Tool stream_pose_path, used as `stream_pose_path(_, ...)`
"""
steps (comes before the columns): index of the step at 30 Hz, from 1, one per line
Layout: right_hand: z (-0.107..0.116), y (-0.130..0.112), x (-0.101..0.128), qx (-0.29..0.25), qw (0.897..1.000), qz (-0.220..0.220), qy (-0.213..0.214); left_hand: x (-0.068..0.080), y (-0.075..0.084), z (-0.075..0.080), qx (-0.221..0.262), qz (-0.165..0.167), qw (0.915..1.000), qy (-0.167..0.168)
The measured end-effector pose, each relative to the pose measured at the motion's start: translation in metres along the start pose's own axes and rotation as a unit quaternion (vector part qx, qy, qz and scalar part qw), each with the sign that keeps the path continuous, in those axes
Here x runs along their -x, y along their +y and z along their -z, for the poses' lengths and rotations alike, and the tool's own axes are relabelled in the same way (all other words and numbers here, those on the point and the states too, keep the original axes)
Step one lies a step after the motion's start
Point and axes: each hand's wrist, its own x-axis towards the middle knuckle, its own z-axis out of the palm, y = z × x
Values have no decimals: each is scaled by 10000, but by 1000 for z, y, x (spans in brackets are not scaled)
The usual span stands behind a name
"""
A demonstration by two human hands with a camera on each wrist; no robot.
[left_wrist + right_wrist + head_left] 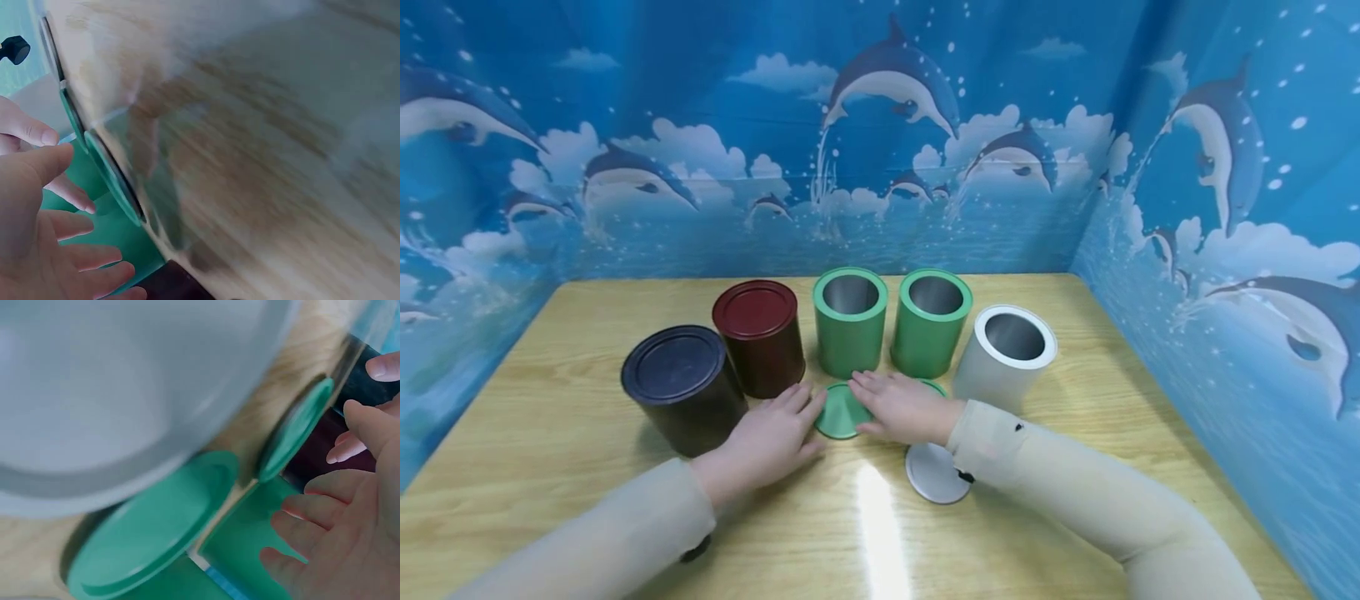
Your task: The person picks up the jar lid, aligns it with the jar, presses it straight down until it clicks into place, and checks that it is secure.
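Observation:
My left hand (pixel 767 442), fingers straight and spread a little, is just left of a flat green lid (pixel 838 414). From the other side my right hand (pixel 906 408) reaches over that lid's right edge, its fingers extended and gripping nothing. A second green lid (pixel 934 386) lies mostly hidden behind the right hand, and a pale grey lid (pixel 936 479) lies below the right wrist. Behind the hands stand two open green cans (pixel 852 337) (pixel 925 342). In the right wrist view, the right hand's fingers (pixel 312 512) are loosely bent, with empty space before them.
A dark red can (pixel 763 354) and a black can (pixel 681 400), both with lids on, stand at the left. On the right is an open white can (pixel 992 375), leaning in this view. Dolphin-print curtains (pixel 880 225) border the wooden table (pixel 565 517).

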Motion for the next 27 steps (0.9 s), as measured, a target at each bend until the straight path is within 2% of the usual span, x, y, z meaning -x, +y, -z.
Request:
stream_pose_path(4,-6,1,-2,33,9999,-39,-158,-8,4,-5,113,126,9996,-245)
stream_pose_path(9,-10,2,-5,69,9996,-70,-248,-19,6,-11,-61,145,9985,-529)
stream_pose_path(17,-11,1,-7,112,9996,-74,-266,-26,7,-13,-42,108,9946,-1028)
stream_pose_path(20,-11,0,-7,122,9996,-86,-255,-27,7,-14,-34,35,9939,-1104)
stream_pose_path(27,-14,0,-9,205,9997,-41,-102,-27,6,-14,-24,-253,9944,-1026)
